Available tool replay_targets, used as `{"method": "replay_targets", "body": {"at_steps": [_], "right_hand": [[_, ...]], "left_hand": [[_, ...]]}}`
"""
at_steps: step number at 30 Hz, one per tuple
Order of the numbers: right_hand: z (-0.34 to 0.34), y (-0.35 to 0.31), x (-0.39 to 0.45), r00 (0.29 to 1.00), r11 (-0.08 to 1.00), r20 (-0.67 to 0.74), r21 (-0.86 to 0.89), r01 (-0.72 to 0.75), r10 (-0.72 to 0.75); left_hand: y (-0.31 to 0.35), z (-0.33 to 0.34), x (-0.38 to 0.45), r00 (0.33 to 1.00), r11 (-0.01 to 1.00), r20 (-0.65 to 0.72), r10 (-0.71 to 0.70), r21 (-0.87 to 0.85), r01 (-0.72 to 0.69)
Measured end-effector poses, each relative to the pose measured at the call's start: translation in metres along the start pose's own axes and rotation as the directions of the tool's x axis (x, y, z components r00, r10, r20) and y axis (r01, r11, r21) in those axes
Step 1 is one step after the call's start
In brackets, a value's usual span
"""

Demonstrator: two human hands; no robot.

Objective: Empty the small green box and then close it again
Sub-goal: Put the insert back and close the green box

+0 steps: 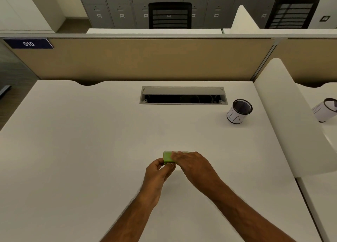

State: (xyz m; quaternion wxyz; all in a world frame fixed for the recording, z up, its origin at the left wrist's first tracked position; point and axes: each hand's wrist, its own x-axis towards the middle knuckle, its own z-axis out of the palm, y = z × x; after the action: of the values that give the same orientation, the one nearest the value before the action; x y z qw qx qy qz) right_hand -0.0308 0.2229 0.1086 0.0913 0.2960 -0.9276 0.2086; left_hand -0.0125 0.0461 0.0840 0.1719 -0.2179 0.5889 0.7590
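Observation:
A small green box (167,157) sits near the middle of the white desk (91,150). My left hand (156,170) grips its near left end with fingers curled around the side. My right hand (191,162) lies flat over the top of the box and covers most of it. Only the left corner of the box shows, so I cannot tell whether its lid is open or shut. Its contents are hidden.
A mesh pen cup (238,111) with a white paper wrap stands at the back right. An open cable hatch (183,96) lies in the desk's far middle. A white divider (291,125) borders the right side, a beige partition (145,59) the back.

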Motion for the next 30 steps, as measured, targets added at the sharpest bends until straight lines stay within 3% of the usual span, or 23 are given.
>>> {"method": "replay_targets", "body": {"at_steps": [7, 11, 19, 24, 30], "right_hand": [[-0.001, 0.010, 0.001, 0.980, 0.951, 0.056, 0.235, -0.200, 0.192], [-0.004, 0.014, 0.006, 0.964, 0.874, 0.176, 0.412, -0.257, 0.200], [-0.008, 0.018, 0.010, 0.946, 0.818, 0.236, 0.482, -0.312, 0.222], [-0.012, 0.018, 0.010, 0.959, 0.900, 0.218, 0.358, -0.249, 0.179], [-0.010, 0.016, 0.013, 0.993, 0.997, 0.086, 0.000, 0.080, -0.080]], "left_hand": [[0.010, -0.003, 0.000, 0.998, 0.998, 0.028, 0.054, 0.027, -0.055], [0.012, -0.003, 0.002, 0.996, 0.996, 0.043, 0.082, 0.027, -0.084], [0.015, -0.003, 0.001, 0.993, 0.994, 0.070, 0.097, 0.036, -0.100], [0.013, -0.002, 0.003, 0.993, 0.995, 0.070, 0.100, 0.003, -0.100], [0.008, -0.002, 0.007, 0.999, 0.999, 0.028, 0.039, -0.034, -0.038]]}}
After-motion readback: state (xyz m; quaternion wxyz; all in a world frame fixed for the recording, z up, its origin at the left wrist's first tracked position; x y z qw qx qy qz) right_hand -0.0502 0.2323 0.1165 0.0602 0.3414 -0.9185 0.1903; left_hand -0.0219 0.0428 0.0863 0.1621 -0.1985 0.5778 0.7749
